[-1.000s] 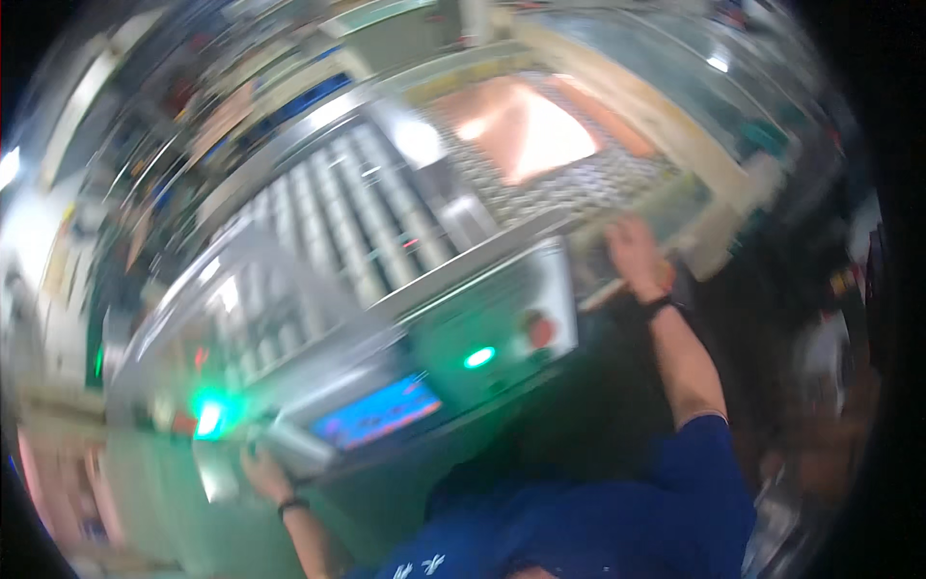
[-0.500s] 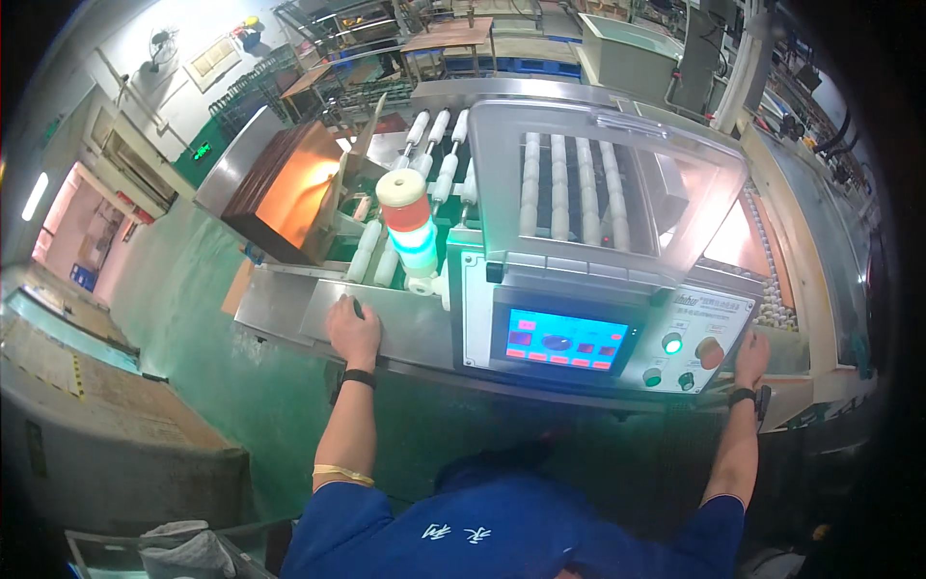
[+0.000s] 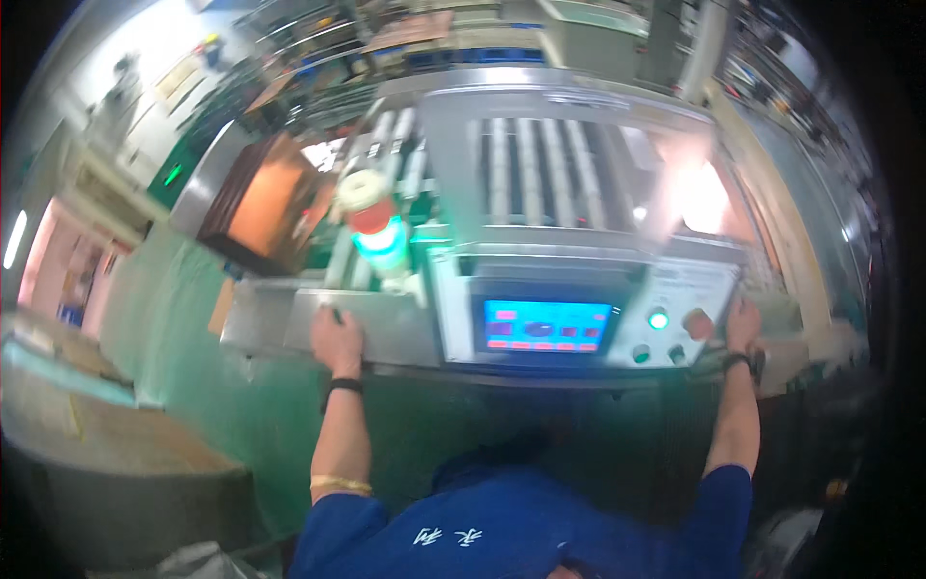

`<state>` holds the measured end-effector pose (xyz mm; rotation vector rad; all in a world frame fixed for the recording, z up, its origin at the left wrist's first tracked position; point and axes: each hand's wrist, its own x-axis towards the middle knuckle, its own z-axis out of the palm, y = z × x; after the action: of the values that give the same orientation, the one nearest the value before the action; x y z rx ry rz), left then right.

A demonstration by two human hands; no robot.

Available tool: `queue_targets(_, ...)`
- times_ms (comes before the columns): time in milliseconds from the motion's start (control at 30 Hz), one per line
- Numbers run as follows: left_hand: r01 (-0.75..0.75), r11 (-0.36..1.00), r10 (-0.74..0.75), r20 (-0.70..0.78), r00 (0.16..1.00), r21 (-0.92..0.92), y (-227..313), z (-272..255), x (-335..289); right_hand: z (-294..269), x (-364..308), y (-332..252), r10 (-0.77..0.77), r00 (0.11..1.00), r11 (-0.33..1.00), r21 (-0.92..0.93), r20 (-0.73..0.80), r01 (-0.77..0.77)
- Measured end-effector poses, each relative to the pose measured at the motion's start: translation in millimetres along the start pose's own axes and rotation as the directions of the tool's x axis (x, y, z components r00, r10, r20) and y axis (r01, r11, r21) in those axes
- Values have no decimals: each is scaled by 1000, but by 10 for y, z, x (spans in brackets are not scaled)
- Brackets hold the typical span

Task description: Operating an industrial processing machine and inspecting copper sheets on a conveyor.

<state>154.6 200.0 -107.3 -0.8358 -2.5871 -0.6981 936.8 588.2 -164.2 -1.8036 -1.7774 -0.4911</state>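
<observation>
My left hand is closed and rests on the bare metal front edge of a roller machine. A small dark thing pokes out between its thumb and fingers, too blurred to name. Beside the right end of the control panel is my right hand, its fingers blurred and partly hidden. The panel carries a lit blue touchscreen, a glowing white-green button and a red knob. A signal light tower, lit cyan, stands between my left hand and the rollers.
Copper-coloured sheets stand stacked at the machine's left. A transparent cover spans white rollers. Along the right side runs a pale frame. Green floor lies to the left, beside a brown-topped bench.
The whole view has shifted and blurred, with the machine now slightly further left in the picture. Both hands stay in about the same places on the machine.
</observation>
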Motion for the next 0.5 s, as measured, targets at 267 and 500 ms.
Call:
queue_targets(267,20,1000,-19,32,999,-11,-242,10,-73,-179,35,-650,116,993,989,92,26,-118)
queue_targets(500,63,998,-66,103,993,30,-213,-5,-44,-371,-36,-682,158,986,978,133,47,-163)
